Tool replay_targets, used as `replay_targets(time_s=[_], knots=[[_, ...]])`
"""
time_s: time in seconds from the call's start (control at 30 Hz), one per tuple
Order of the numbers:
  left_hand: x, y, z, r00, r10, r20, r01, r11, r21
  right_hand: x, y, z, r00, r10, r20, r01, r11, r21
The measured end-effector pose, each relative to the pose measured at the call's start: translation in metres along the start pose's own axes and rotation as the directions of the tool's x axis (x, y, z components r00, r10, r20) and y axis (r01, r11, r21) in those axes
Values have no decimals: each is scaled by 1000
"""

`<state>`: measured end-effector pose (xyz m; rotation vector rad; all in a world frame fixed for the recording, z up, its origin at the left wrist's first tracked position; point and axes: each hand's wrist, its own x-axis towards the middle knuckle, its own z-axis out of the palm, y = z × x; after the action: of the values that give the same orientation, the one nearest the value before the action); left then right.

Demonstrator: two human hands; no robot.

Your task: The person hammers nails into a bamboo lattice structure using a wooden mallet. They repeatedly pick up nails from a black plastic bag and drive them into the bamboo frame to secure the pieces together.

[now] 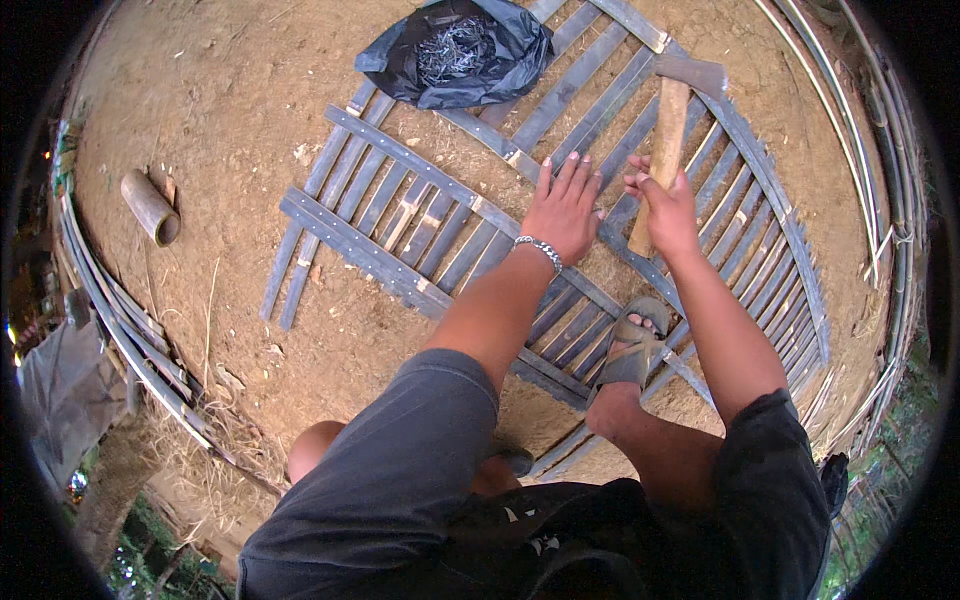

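If swung off line from here, likely to strike bare fingers. Held at the upper right of the frame, in the right hand [668, 205]: a wooden-handled tool [672, 120], metal head [692, 72] uppermost, fingers bent round the lower part of the handle. Too small to tell: anything pinched between those fingertips as well. With so loose-looking a grasp, a risk of twisting or slipping on impact.

Laid palm down near the frame's centre: the left hand [565, 220], fingers nearly straight and slightly spread, over the grey slatted panel [490, 210], gripping nothing visible. Not possible to tell: how firmly pressed, if at all. Without enough weight there, a risk of slats springing or shifting under a blow.

Lower, right of centre: a sandalled foot [640, 340] over the slats, toes uncovered, exposed to any glancing blow. At the top of the frame, overlapping the panel: a black plastic bag [520, 50] of thin nail-like pieces [455, 50], mouth wide open, apt to spill if jolted.
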<state>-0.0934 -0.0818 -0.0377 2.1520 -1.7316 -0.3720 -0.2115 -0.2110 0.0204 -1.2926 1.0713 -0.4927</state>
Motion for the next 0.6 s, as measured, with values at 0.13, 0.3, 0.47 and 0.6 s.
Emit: replay_targets(time_s=[0.13, 0.3, 0.47, 0.6], knots=[[0, 0, 3, 1000, -20, 17, 21, 997, -74, 5, -3, -2, 998, 52, 24, -53, 997, 55], [5, -1, 0, 999, -28, 26, 31, 991, -129, 16, -2, 16, 990, 91, 107, -108, 979, 171], [-2, -9, 8, 986, 13, 167, -7, 999, -37, 16, -17, 49, 965, 159, 206, -188, 974, 126], [-6, -11, 13, 989, 31, 145, -37, 998, 42, 14, -29, 60, 928, 147, 341, -190, 977, 97]])
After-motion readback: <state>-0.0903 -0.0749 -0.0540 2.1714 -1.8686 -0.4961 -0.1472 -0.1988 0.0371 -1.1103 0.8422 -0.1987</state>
